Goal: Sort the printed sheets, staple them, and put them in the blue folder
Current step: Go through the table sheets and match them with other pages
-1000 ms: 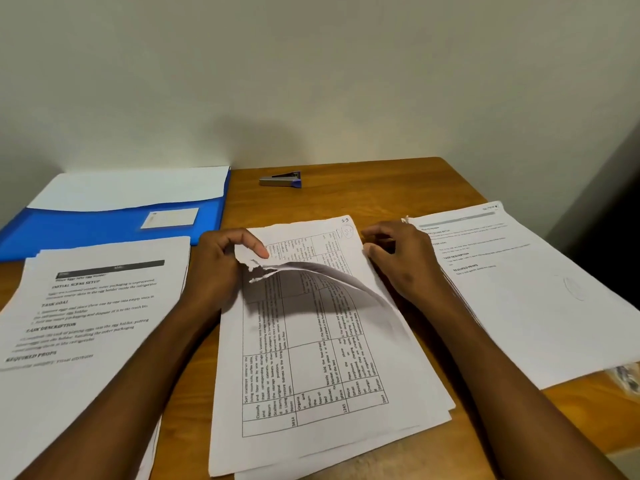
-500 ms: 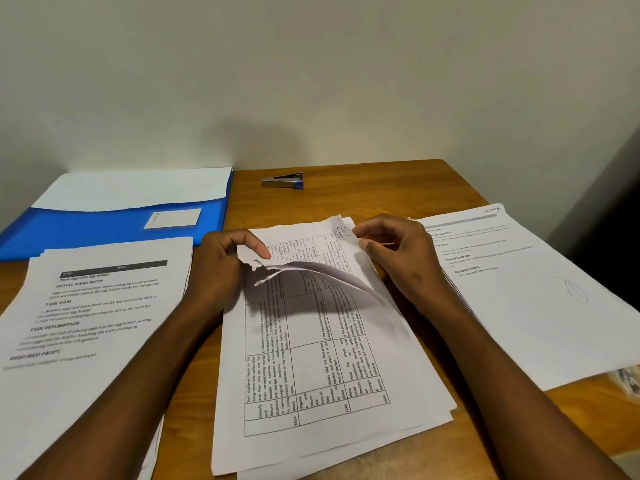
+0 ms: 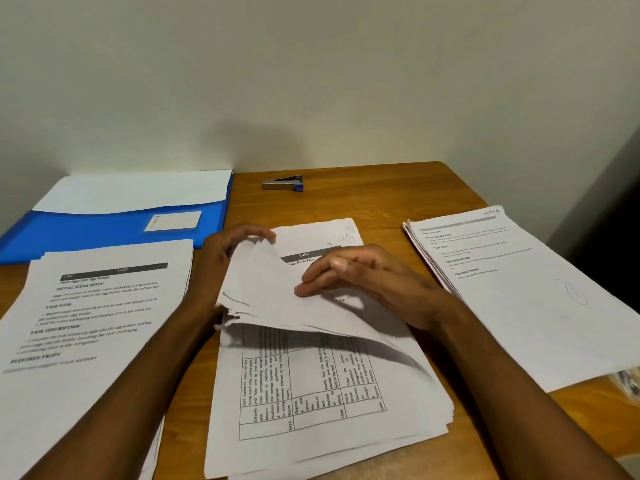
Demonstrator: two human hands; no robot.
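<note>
The top sheets (image 3: 277,289) now fold back farther off the middle stack (image 3: 329,410). The left hand (image 3: 221,258) pinches their edge; the right hand (image 3: 363,282) rests flat on them. The folder (image 3: 104,230) lies open far left on the surface (image 3: 381,199).

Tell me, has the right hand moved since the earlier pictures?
Yes. The right hand has moved left, away from the right pile, and now lies on the folded-back top sheet of the middle pile.
</note>
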